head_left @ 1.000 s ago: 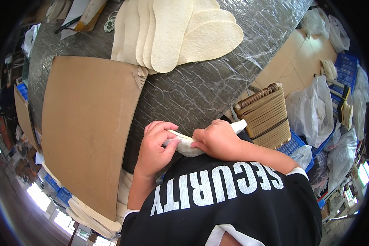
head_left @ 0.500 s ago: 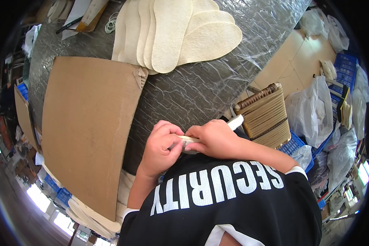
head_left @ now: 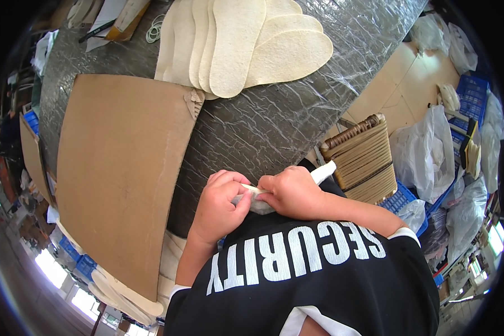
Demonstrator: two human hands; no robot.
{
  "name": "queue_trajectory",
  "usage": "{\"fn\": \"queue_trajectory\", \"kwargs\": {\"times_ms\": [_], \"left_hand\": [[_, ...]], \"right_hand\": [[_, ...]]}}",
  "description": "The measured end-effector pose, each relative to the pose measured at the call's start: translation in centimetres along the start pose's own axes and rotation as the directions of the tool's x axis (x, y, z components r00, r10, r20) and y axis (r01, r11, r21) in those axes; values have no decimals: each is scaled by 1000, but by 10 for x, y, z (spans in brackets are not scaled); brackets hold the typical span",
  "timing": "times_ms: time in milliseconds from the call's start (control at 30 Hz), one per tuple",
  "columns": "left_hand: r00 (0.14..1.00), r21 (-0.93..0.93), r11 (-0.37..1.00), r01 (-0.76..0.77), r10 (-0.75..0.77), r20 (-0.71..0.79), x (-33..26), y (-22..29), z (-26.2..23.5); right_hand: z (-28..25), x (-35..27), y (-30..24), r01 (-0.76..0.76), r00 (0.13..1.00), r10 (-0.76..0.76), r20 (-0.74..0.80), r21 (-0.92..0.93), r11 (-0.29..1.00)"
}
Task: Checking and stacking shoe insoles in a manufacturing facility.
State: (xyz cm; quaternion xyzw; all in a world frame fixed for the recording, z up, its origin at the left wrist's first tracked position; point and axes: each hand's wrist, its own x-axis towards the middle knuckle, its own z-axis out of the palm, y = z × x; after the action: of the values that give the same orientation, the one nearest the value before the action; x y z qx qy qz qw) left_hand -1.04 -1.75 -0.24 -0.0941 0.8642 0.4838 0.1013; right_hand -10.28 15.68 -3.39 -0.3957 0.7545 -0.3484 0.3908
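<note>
Close to my body, past the table's near edge, both hands pinch a pale insole [head_left: 323, 172]. My left hand [head_left: 218, 201] has its thumb and fingertips closed on one stretch of the edge. Right beside it, my right hand [head_left: 294, 193] is closed on the same edge, fingers curled over and thumb below. One off-white end sticks out beyond the right hand, and a greyish face shows under the fingers. Most of the insole is hidden by my hands. Several cream felt insoles [head_left: 238, 50] lie fanned out on the dark table [head_left: 252, 129] ahead.
A large brown cardboard sheet [head_left: 120, 179] covers the table's left side, with more insoles [head_left: 117, 294] below it. To my right stands a woven-seat stool [head_left: 361, 159], near blue crates [head_left: 400, 199] and clear plastic bags [head_left: 425, 154]. A coil of string [head_left: 154, 29] lies at the far left.
My right hand has shifted slightly and the insole's protruding end has moved a little right. More of its greyish face shows between my hands. Both hands keep their pinch.
</note>
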Motion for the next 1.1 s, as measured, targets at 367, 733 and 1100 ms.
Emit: {"fn": "queue_trajectory", "kwargs": {"times_ms": [367, 733, 1100], "left_hand": [[988, -232, 961, 152, -149, 32, -16, -11, -20], [949, -366, 899, 241, -298, -106, -15, -13, -8], [945, -445, 867, 226, -306, -116, -12, -12, -5]], "right_hand": [[-4, -6, 4, -28, 1000, 28, 2, 25, 999], [-5, -6, 5, -29, 999, 31, -17, 61, 998], [-7, -10, 9, 72, 994, -65, -92, 74, 995]]}}
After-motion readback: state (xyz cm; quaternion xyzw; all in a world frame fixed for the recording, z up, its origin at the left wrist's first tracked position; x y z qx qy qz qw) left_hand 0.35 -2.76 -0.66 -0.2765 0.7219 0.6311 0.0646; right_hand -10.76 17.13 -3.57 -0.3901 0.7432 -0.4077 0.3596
